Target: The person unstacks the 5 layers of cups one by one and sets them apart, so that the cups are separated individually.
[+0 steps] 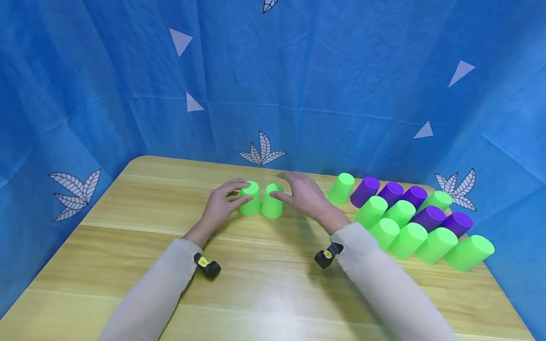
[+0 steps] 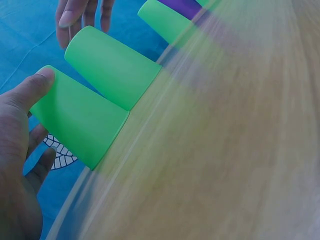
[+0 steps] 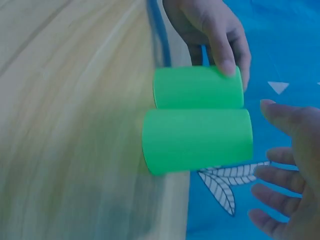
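Two green cups stand upside down side by side near the table's far middle. My left hand (image 1: 220, 202) holds the left green cup (image 1: 250, 201) near its closed top, thumb on the near side and fingers behind. In the left wrist view the thumb (image 2: 42, 80) lies on this cup's upper edge. The right green cup (image 1: 272, 203) stands close against it. Beside that one, my right hand (image 1: 302, 193) is spread with thumb and fingers apart. The right wrist view shows a gap between the right hand (image 3: 295, 170) and the right cup (image 3: 200, 140).
Several upturned green cups (image 1: 408, 239) and purple cups (image 1: 366, 191) stand in rows at the right of the wooden table (image 1: 239, 293). A blue curtain (image 1: 256, 71) hangs behind the table. My right forearm passes close to the nearest row.
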Demonstrator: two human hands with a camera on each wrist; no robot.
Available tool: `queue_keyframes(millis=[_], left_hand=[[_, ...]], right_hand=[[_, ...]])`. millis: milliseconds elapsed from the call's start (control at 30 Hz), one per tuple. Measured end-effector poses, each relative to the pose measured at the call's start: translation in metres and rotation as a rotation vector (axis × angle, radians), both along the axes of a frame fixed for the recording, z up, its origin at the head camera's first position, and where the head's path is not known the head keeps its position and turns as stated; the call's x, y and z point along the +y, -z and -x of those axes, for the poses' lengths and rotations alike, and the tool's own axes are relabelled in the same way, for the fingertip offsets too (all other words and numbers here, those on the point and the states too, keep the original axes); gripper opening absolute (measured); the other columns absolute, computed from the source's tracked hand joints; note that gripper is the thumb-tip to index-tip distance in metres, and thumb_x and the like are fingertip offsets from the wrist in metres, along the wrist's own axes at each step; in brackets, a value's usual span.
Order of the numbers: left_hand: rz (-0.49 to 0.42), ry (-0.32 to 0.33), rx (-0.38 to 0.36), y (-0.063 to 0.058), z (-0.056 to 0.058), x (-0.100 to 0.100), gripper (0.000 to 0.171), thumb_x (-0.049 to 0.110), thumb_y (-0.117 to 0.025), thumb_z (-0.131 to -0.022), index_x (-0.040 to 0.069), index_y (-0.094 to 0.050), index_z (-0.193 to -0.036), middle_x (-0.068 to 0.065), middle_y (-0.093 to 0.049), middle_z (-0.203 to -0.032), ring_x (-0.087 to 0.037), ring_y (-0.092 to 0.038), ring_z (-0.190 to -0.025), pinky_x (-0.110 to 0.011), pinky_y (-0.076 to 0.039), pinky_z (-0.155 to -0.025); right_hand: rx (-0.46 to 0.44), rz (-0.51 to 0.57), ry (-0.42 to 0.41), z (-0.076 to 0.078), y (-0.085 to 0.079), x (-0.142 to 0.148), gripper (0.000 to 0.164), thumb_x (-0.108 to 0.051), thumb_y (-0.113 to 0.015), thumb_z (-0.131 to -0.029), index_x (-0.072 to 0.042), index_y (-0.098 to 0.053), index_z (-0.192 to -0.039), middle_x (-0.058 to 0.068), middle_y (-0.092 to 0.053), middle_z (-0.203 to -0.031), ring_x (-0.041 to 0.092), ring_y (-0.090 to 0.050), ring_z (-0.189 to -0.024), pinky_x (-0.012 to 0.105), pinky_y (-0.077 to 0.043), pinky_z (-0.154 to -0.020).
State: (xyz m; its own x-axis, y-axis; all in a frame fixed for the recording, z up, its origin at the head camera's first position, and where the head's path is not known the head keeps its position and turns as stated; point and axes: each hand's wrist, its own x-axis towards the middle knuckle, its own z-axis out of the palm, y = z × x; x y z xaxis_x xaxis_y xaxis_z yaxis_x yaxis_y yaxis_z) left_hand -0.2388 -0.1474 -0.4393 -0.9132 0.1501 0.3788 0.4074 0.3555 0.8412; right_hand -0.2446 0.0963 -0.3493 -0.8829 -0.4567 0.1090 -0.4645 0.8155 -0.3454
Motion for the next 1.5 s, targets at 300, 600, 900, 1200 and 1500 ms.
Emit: queue_keyframes(millis=[300,600,900,1200,1500], left_hand=[[-0.005,0.011,-0.004,-0.002,-0.001,0.002,0.038,0.022,-0.077,-0.086,0.011,-0.068,-0.122,-0.005,-0.058,-0.136,-0.023,-0.052,-0.126,-0.038,-0.051,-0.099],[0.003,-0.008,-0.001,-0.003,-0.001,0.002,0.038,0.021,-0.077,-0.086,0.011,-0.068,-0.121,-0.004,-0.058,-0.135,-0.022,-0.053,-0.125,-0.036,-0.052,-0.098],[0.005,-0.01,-0.011,-0.003,-0.001,0.001,0.038,0.019,-0.077,-0.086,0.011,-0.068,-0.122,-0.004,-0.058,-0.136,-0.023,-0.053,-0.124,-0.038,-0.052,-0.098],[0.005,-0.014,-0.016,0.0,0.0,0.001,0.038,0.021,-0.077,-0.086,0.011,-0.068,-0.122,-0.002,-0.058,-0.136,-0.022,-0.053,-0.125,-0.036,-0.052,-0.098],[0.007,-0.015,-0.02,0.0,-0.001,0.001,0.039,0.022,-0.076,-0.086,0.011,-0.068,-0.123,-0.002,-0.058,-0.136,-0.022,-0.053,-0.125,-0.036,-0.052,-0.098]], right_hand=[[0.039,-0.057,0.026,-0.003,0.008,-0.009,0.054,-0.042,-0.064,-0.094,-0.006,-0.057,-0.134,0.012,-0.059,-0.133,0.032,-0.056,-0.12,0.045,-0.047,-0.103],[0.072,-0.037,0.051,-0.014,0.001,0.005,0.049,-0.037,-0.066,-0.093,-0.004,-0.06,-0.129,0.013,-0.061,-0.129,0.033,-0.056,-0.119,0.047,-0.047,-0.102],[0.102,-0.033,0.129,-0.025,-0.004,0.041,0.049,-0.035,-0.066,-0.092,-0.001,-0.06,-0.128,0.018,-0.062,-0.127,0.036,-0.057,-0.116,0.051,-0.048,-0.099],[0.119,-0.075,0.207,-0.025,-0.009,0.079,0.049,-0.034,-0.066,-0.092,0.0,-0.06,-0.127,0.019,-0.064,-0.12,0.04,-0.06,-0.107,0.057,-0.049,-0.089],[0.12,-0.164,0.214,-0.025,-0.01,0.107,0.049,-0.032,-0.065,-0.092,0.004,-0.06,-0.124,0.024,-0.063,-0.118,0.044,-0.058,-0.109,0.061,-0.046,-0.088]])
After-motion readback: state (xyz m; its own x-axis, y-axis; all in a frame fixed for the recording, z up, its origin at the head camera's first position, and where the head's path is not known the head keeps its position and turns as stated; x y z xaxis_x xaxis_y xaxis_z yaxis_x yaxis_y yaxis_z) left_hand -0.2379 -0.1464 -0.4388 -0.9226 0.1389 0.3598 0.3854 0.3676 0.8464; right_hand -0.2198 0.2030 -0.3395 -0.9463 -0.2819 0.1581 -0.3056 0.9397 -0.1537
